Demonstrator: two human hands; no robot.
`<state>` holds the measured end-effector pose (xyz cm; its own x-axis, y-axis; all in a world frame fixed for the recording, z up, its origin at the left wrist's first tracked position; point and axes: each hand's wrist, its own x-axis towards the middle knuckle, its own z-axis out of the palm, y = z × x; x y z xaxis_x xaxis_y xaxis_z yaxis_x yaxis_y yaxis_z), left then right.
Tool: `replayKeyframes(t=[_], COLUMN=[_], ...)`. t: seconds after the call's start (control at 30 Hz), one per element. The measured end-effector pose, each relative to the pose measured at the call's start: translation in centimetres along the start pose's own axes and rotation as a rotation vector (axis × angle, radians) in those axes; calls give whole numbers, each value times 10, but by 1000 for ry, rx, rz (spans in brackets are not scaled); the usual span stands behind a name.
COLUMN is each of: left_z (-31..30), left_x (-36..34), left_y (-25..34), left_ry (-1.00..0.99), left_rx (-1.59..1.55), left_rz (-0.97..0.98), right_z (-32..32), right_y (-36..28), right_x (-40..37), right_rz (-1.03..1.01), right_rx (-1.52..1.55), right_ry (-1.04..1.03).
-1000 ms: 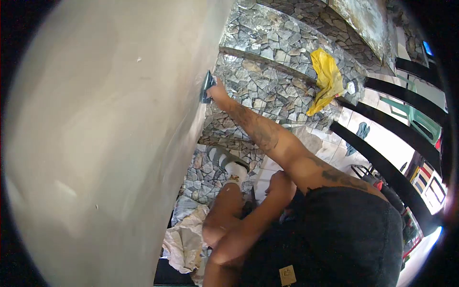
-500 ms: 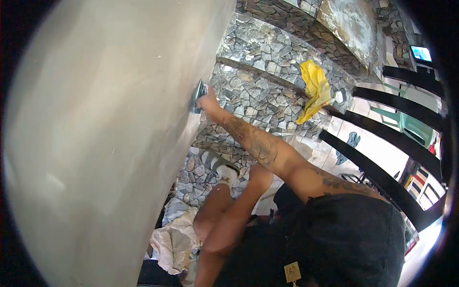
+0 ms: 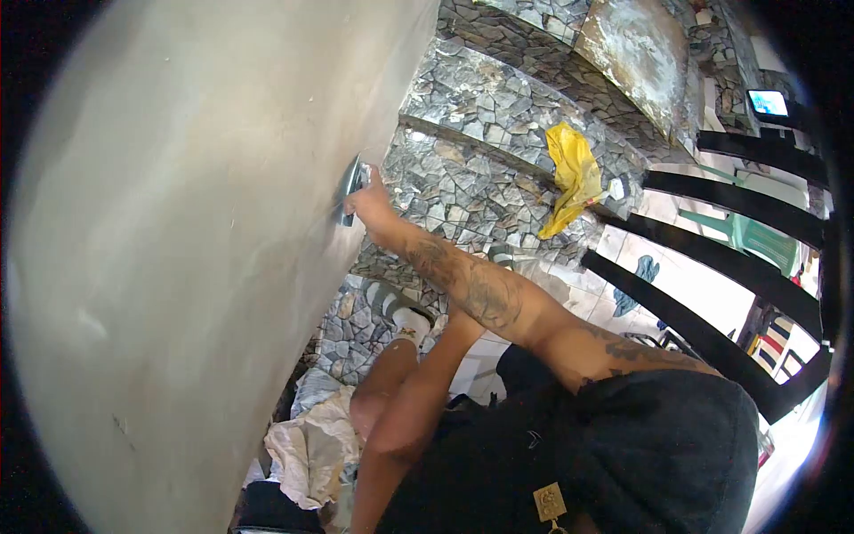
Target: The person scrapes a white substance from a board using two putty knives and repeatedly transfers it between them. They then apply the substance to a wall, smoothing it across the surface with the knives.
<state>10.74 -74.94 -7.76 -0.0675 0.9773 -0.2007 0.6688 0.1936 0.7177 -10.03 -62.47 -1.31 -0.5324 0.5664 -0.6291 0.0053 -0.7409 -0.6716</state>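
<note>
Right hand (image 3: 369, 203), grip closed round a trowel (image 3: 353, 184) held against the wall (image 3: 196, 222) near its right edge, blade seen edge-on. Left hand hidden behind the right forearm; its grip cannot be told.

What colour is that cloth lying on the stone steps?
Yellow; the cloth shows best in the head view.

Smooth, matt grey plaster covers the wall (image 3: 196, 222). The trowel (image 3: 353, 182) at 11 o'clock is shiny bare metal. The steps (image 3: 480, 98) at 1 o'clock are glossy broken-stone mosaic. The limp yellow sheet (image 3: 574, 173) could be cloth or plastic. The crumpled white sheeting (image 3: 307, 445) at 7 o'clock looks matt
</note>
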Motion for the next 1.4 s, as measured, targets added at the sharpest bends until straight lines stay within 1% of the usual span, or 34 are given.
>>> replayKeyframes(t=[0.07, 0.13, 0.2, 0.27, 0.4, 0.5, 0.6, 0.7, 0.73, 0.77, 0.8, 0.87, 0.9, 1.0, 1.03, 1.1, 1.13, 1.17, 1.2, 1.27, 1.3, 1.33, 1.4], left_z=[35, 26, 13, -10, -43, -61, -71, -76, -76, -65, -58, -58, -66, -101, -104, -84, -85, -136, -156, -180, -207, -222, -242], left_x=[-7, -2, 3, 11, 24, 27, 34, 35, 36, 28, 24, 22, 22, 33, 28, 16, 15, 21, 16, 7, 10, 9, 22], left_y=[-27, -22, -11, 2, 15, 24, 31, 31, 32, 16, 10, 6, 7, 6, 2, -36, -42, 2, 27, 78, 119, 149, 195], left_ry=[-50, -90, -148, -254, -496, -631, -743, -784, -790, -634, -618, -573, -533, -638, -460, -284, -177, -187, 61, 575, 628, 717, 864], left_rx=[43, 38, 27, 41, 112, 178, 236, 263, 269, 176, 198, 243, 182, -123, -166, -463, -613, -858, -1076, -1489, -1514, -1586, -1724], left_rz=[42, 38, -4, -72, -186, -243, -281, -303, -307, -215, -218, -236, -222, -357, -377, -418, -426, -758, -727, -582, -479, -424, -279], right_z=[2, 6, 9, 14, 25, 32, 42, 49, 51, 54, 57, 57, 51, 33, 19, -20, -42, -62, -82, -127, -150, -164, -182], right_y=[-2, 1, 10, 16, -7, -28, -54, -81, -87, -86, -90, -113, -123, -142, -158, -203, -219, -247, -275, -305, -321, -335, -357], right_x=[-6, -8, -10, -13, -40, -68, -103, -142, -155, -166, -177, -205, -219, -257, -268, -284, -290, -296, -301, -300, -299, -302, -305], right_rz=[-35, -91, -125, -145, -150, -199, -205, -256, -306, -353, -403, -282, -221, 114, 133, 162, 141, 130, 126, -179, -331, -387, -477], right_rx=[-24, -48, -66, -119, -211, -299, -335, -329, -311, -293, -276, -141, -76, 470, 366, 131, 10, -140, -289, -229, -207, -135, -76], right_ry=[-5, -31, -9, 16, 44, 58, 65, 51, 35, 16, -7, -178, -271, -582, -636, -763, -748, -701, -656, -623, -597, -508, -447])
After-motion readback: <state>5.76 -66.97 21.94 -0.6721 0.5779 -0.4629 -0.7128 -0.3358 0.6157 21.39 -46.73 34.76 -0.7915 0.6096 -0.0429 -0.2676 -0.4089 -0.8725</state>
